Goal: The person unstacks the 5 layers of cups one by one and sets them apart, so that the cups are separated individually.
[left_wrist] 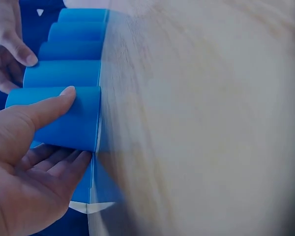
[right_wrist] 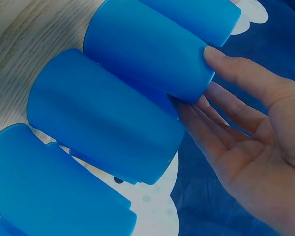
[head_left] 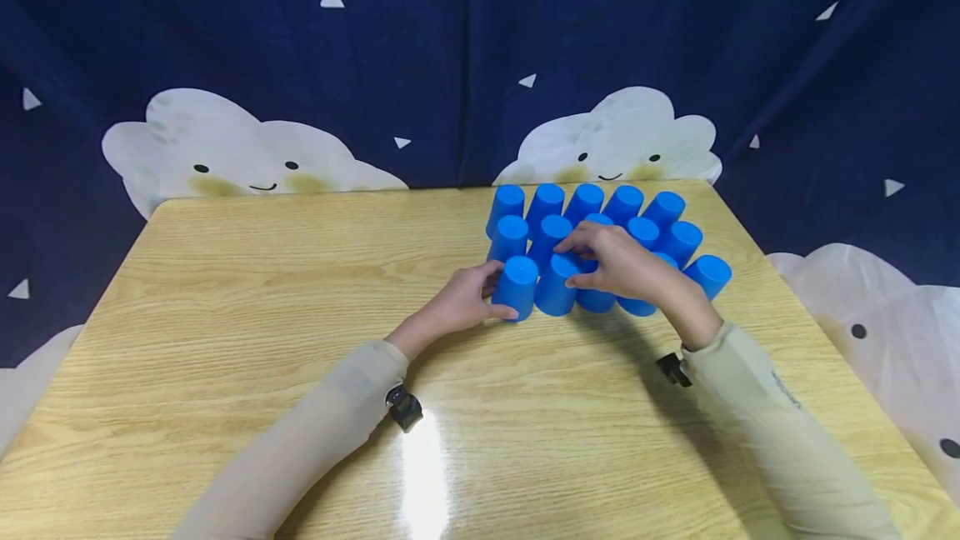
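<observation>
Upside-down blue plastic cups stand close together in three rows on the table. My left hand (head_left: 467, 298) grips the front row's leftmost cup (head_left: 517, 292) from its left side. In the left wrist view the thumb lies along this cup's near wall, with the fingers around its far side. From above, my right hand (head_left: 621, 261) pinches the upper end of the neighbouring cup (head_left: 553, 290). The right wrist view shows that hand's thumb at the edge of the cup (right_wrist: 147, 49) and its fingers in the gap beside the adjoining cup (right_wrist: 103, 115).
Behind the front row stand a middle row and a back row, including a back-left cup (head_left: 507, 208). A front-right cup (head_left: 708, 275) stands toward the table's right side. The wooden table (head_left: 262, 298) meets a dark blue curtain (head_left: 420, 48) with clouds and white triangles.
</observation>
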{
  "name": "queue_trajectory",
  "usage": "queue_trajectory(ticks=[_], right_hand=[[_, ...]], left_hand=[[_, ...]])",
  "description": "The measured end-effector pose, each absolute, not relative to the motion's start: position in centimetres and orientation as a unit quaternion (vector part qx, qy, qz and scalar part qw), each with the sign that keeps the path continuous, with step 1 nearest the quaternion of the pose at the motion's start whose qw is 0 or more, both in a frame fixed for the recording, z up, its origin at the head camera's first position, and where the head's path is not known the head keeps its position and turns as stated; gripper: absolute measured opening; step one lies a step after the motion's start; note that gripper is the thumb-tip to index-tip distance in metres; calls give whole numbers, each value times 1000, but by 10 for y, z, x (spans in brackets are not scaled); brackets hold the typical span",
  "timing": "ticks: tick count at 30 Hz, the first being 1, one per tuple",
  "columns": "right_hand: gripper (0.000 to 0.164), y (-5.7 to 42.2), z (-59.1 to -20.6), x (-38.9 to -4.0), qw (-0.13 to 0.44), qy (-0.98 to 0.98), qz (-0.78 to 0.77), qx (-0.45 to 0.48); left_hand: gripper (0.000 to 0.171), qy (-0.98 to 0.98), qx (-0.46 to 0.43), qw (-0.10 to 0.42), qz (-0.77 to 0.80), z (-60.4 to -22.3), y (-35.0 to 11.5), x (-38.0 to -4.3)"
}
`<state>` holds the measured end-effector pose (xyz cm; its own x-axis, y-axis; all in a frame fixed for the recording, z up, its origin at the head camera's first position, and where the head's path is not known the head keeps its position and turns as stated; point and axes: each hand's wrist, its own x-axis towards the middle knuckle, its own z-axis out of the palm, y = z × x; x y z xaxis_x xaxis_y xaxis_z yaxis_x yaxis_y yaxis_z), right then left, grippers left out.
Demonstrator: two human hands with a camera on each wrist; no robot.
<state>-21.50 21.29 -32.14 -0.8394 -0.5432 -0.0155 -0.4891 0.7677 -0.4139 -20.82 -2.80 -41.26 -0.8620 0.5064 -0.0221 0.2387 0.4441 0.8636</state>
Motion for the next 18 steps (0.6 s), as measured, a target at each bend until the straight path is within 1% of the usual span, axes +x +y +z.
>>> queue_trajectory(ticks=[12,15,18], right_hand=[[49,218,-324,-210,54,938,-196,-281],[51,219,-320,-209,48,935,-204,-285],[52,216,-310,-207,37,930,-221,-292]], left_hand=[[68,839,226,142,474,-410,-26,-206],[67,840,228,137,472,-406,-32,-204],[63,841,235,122,471,-398,-47,-200]])
